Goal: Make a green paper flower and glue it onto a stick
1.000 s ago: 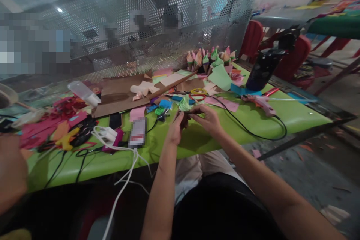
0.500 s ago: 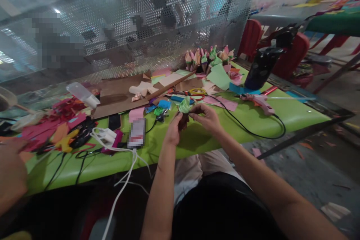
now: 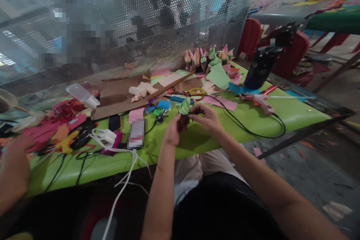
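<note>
Just above the near part of the green-covered table (image 3: 202, 138), a paper ice cream cone (image 3: 184, 107) with a pale green swirled top stands upright between my hands. My left hand (image 3: 173, 129) is closed around its lower part, which the fingers mostly hide. From the other side, my right hand (image 3: 206, 117) pinches at the base of the swirl, fingertips pressed together. Behind my hands lie a blue tool (image 3: 180, 99) and yellow-handled scissors (image 3: 198, 92). A pink glue gun (image 3: 261, 103) with a black cord rests to the right.
Several finished paper cones (image 3: 208, 58) stand by the perforated metal screen (image 3: 168, 45). A black tumbler (image 3: 261, 67) is at the back right. Cardboard (image 3: 120, 92), a phone (image 3: 136, 133) with white cables and paper scraps lie leftward. Another person's hand (image 3: 15, 168) is at the far left.
The other person's hand at far left has moved a little up and to the right over the table. My hands and the green-topped cone stay almost where they were.
</note>
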`<action>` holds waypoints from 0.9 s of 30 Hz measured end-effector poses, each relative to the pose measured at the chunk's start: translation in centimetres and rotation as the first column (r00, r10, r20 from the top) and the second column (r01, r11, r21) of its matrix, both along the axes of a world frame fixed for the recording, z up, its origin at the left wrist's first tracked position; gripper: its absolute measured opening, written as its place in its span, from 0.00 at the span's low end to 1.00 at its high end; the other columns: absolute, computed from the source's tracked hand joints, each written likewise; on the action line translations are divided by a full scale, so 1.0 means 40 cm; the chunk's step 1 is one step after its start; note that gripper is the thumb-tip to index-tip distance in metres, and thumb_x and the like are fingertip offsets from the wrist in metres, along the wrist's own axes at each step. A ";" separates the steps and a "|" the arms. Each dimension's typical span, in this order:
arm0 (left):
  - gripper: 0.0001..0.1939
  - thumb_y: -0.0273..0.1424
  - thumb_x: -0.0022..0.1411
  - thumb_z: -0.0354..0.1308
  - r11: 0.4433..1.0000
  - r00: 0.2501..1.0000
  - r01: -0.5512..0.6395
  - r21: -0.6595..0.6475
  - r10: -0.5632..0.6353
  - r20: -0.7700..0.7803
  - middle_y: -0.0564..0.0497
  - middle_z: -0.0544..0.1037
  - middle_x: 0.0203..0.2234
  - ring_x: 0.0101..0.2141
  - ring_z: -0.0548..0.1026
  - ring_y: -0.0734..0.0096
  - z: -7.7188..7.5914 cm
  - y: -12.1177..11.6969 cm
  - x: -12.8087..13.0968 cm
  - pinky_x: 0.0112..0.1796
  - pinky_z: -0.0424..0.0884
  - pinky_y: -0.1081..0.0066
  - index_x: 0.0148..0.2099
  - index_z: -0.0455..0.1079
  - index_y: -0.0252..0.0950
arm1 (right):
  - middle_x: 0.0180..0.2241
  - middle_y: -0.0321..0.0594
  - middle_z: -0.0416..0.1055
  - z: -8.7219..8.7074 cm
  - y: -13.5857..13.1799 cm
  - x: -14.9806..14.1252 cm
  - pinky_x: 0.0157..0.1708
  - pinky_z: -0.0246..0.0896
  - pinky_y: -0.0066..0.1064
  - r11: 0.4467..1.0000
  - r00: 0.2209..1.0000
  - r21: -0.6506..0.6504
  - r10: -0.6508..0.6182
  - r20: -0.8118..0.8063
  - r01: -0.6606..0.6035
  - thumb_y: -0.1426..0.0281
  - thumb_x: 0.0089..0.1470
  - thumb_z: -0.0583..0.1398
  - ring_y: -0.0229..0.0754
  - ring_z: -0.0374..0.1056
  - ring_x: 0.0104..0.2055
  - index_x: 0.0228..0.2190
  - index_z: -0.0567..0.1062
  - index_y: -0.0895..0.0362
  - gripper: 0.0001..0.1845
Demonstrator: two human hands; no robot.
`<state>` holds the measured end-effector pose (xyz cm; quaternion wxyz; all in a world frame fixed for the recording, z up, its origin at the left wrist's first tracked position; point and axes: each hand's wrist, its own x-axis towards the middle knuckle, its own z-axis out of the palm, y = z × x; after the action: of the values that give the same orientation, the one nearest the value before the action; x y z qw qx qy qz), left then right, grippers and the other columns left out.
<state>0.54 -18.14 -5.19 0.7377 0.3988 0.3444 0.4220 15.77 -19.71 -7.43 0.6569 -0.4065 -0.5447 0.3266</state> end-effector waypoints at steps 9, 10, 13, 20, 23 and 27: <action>0.20 0.41 0.48 0.73 0.999 0.999 -0.036 0.037 0.036 0.007 0.56 0.72 0.23 0.23 0.65 0.79 -0.004 -0.006 0.000 0.23 0.51 0.76 0.37 0.72 0.36 | 0.29 0.37 0.76 0.000 0.000 0.000 0.36 0.68 0.35 0.999 1.000 0.032 -0.007 0.031 0.006 0.52 0.47 0.72 0.41 0.71 0.32 0.30 0.77 0.53 0.20; 0.22 0.41 0.46 0.74 0.998 0.999 -0.044 0.039 0.043 0.013 0.56 0.72 0.24 0.23 0.65 0.79 -0.006 -0.007 0.000 0.23 0.51 0.77 0.38 0.72 0.36 | 0.29 0.37 0.76 0.000 0.000 0.000 0.36 0.68 0.35 0.999 0.999 0.041 -0.010 0.034 0.009 0.52 0.47 0.71 0.41 0.71 0.32 0.30 0.77 0.53 0.20; 0.25 0.42 0.43 0.76 0.997 0.996 -0.074 0.004 0.074 0.043 0.57 0.73 0.24 0.23 0.67 0.79 -0.006 -0.007 0.001 0.22 0.50 0.77 0.39 0.71 0.37 | 0.28 0.36 0.76 0.003 -0.003 -0.003 0.36 0.68 0.35 0.998 0.999 0.062 -0.017 0.039 0.014 0.51 0.47 0.71 0.41 0.70 0.31 0.30 0.77 0.54 0.20; 0.20 0.39 0.47 0.74 0.996 0.996 -0.062 -0.062 0.065 0.059 0.58 0.72 0.23 0.23 0.69 0.78 0.004 -0.007 -0.003 0.20 0.51 0.78 0.35 0.68 0.37 | 0.28 0.36 0.75 0.008 -0.009 -0.003 0.37 0.68 0.35 0.997 0.999 0.076 0.016 0.038 -0.019 0.53 0.47 0.72 0.41 0.70 0.32 0.30 0.77 0.53 0.19; 0.19 0.39 0.48 0.73 0.999 0.997 -0.030 -0.038 0.033 0.069 0.57 0.71 0.21 0.22 0.68 0.79 0.006 -0.006 -0.003 0.19 0.50 0.79 0.33 0.67 0.37 | 0.28 0.36 0.75 0.007 -0.009 -0.002 0.37 0.68 0.35 0.996 0.999 0.082 0.014 0.037 -0.017 0.54 0.49 0.71 0.41 0.70 0.32 0.29 0.77 0.53 0.17; 0.21 0.41 0.45 0.75 1.000 0.996 0.000 0.012 -0.002 0.090 0.57 0.70 0.20 0.21 0.66 0.80 0.006 -0.006 -0.003 0.18 0.50 0.80 0.31 0.67 0.36 | 0.28 0.36 0.75 0.005 -0.007 -0.003 0.36 0.67 0.34 0.997 1.000 0.082 0.001 0.013 -0.002 0.55 0.48 0.72 0.41 0.70 0.31 0.29 0.77 0.54 0.17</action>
<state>0.40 -18.36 -4.97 0.7503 0.3839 0.3079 0.4413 15.63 -19.99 -7.25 0.6694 -0.3809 -0.5620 0.3018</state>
